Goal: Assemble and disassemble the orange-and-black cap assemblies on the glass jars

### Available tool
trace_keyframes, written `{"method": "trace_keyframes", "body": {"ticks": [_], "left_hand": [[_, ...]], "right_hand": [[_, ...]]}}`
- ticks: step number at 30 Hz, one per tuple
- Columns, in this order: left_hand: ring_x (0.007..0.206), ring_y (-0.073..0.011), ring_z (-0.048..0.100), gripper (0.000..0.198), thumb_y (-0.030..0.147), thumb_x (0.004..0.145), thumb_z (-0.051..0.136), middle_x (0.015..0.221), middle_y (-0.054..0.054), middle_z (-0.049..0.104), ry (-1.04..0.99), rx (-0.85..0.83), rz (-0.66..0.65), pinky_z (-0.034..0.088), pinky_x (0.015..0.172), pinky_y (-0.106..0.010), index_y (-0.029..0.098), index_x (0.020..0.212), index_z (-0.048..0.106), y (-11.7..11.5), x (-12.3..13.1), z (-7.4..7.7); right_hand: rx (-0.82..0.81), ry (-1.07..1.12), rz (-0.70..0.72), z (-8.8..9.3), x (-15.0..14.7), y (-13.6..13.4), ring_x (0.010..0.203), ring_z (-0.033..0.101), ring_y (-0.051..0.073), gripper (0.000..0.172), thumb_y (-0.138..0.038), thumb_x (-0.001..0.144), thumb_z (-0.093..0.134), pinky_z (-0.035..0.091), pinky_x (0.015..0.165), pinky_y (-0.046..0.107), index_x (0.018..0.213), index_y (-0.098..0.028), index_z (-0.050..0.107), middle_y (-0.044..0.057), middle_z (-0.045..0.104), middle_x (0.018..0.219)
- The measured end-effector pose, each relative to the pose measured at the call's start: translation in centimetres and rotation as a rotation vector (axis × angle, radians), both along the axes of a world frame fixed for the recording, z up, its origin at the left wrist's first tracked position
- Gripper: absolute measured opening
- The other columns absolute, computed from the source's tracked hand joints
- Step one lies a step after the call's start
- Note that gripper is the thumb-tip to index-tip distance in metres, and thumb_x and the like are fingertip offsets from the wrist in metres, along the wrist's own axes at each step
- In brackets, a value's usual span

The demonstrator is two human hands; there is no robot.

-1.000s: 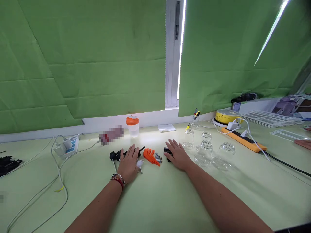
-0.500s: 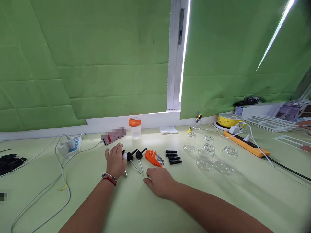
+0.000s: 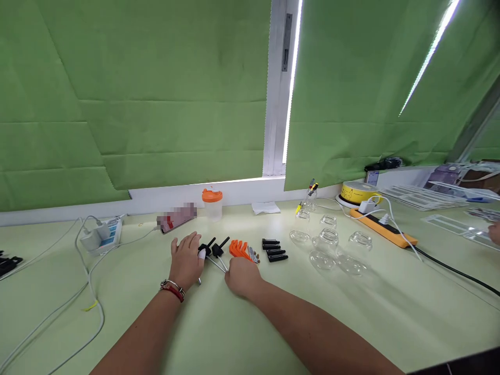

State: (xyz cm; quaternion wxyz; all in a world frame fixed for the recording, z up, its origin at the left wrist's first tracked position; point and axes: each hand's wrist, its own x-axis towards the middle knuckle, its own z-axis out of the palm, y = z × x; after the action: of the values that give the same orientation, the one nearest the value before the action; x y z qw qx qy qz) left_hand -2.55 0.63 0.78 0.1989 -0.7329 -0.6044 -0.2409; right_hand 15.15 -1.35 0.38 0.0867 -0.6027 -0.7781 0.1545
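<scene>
From the head, black-headed rods (image 3: pixel 217 251) lie on the desk (image 3: pixel 211 338), one partly under the left hand (image 3: pixel 185 260), whose fingers spread loosely. The right hand (image 3: pixel 244 277) curls at the rod tips, its grasp hidden. Probably stiff, slick metal; the heads should hold better.

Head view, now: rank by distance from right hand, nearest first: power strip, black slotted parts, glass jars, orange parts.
From the right hand:
1. Orange parts: just beyond the hand.
2. Black slotted parts: beyond it, to its right.
3. Glass jars: farther right.
4. Power strip: far right, past the jars.
</scene>
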Motion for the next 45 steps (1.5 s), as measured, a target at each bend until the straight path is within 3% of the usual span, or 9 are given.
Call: {"method": "trace_keyframes", "body": {"ticks": [16, 26, 30, 34, 38, 41, 45], "left_hand": [[0.115, -0.0258, 0.048, 0.043, 0.016, 0.076, 0.04, 0.125, -0.014, 0.055, 0.042, -0.064, -0.052, 0.017, 0.105, -0.052, 0.014, 0.117, 0.051, 0.0, 0.3, -0.3], [0.115, -0.0264, 0.049, 0.045, 0.016, 0.074, 0.041, 0.124, -0.013, 0.055, 0.05, -0.087, -0.079, 0.017, 0.106, -0.052, 0.015, 0.117, 0.052, 0.0, 0.4, -0.6], [0.119, -0.0257, 0.045, 0.058, 0.011, 0.068, 0.043, 0.129, -0.012, 0.051, 0.053, -0.1, -0.163, 0.019, 0.106, -0.051, 0.015, 0.127, 0.044, 0.0, 0.5, -0.6], [0.126, -0.0239, 0.036, 0.065, 0.011, 0.071, 0.044, 0.139, -0.01, 0.039, 0.015, -0.122, -0.35, 0.028, 0.105, -0.045, 0.019, 0.135, 0.033, -0.7, 1.2, -0.1], [0.12, -0.0216, 0.044, 0.052, 0.009, 0.078, 0.036, 0.134, -0.01, 0.044, -0.103, -0.167, -0.487, 0.04, 0.098, -0.039, 0.021, 0.128, 0.041, -1.7, 2.2, 0.4], [0.103, -0.0203, 0.055, 0.041, 0.018, 0.082, 0.039, 0.127, -0.012, 0.048, -0.219, -0.213, -0.516, 0.046, 0.088, -0.036, 0.019, 0.123, 0.045, -2.5, 3.0, 1.0], [0.099, -0.0222, 0.055, 0.037, 0.035, 0.08, 0.05, 0.114, -0.011, 0.056, -0.362, -0.305, -0.559, 0.045, 0.087, -0.035, 0.019, 0.113, 0.052, -3.4, 3.8, 2.0]], "right_hand": [[0.025, 0.04, 0.005, 0.4, 0.9, -0.6, 0.083, 0.061, 0.026, 0.024, -0.025, 0.08, 0.044, 0.044, 0.063, 0.033, 0.091, -0.013, 0.062, 0.013, 0.066, 0.09], [0.042, 0.011, 0.038, -0.4, 0.7, -0.4, 0.08, 0.061, 0.026, 0.025, -0.023, 0.08, 0.042, 0.043, 0.062, 0.033, 0.093, -0.011, 0.061, 0.015, 0.065, 0.087], [0.085, 0.044, 0.066, 0.0, 0.9, -0.8, 0.077, 0.059, 0.024, 0.025, -0.024, 0.082, 0.041, 0.04, 0.061, 0.031, 0.092, -0.011, 0.06, 0.013, 0.064, 0.084], [0.136, 0.182, 0.21, 2.1, 2.3, -1.3, 0.068, 0.055, 0.017, 0.02, -0.024, 0.082, 0.041, 0.036, 0.057, 0.026, 0.087, -0.015, 0.058, 0.007, 0.061, 0.077], [-0.053, 0.442, 0.352, 3.9, 5.2, -1.0, 0.054, 0.044, 0.009, 0.019, -0.028, 0.085, 0.041, 0.032, 0.051, 0.02, 0.075, -0.017, 0.053, -0.001, 0.053, 0.064], [-0.208, 0.658, 0.291, 3.9, 7.2, -0.5, 0.048, 0.036, 0.007, 0.024, -0.034, 0.086, 0.04, 0.031, 0.048, 0.019, 0.069, -0.018, 0.048, -0.004, 0.049, 0.059], [-0.35, 0.864, 0.228, 3.2, 8.5, -0.1, 0.048, 0.037, 0.007, 0.026, -0.037, 0.085, 0.041, 0.031, 0.048, 0.018, 0.07, -0.017, 0.047, -0.004, 0.049, 0.058]]}}
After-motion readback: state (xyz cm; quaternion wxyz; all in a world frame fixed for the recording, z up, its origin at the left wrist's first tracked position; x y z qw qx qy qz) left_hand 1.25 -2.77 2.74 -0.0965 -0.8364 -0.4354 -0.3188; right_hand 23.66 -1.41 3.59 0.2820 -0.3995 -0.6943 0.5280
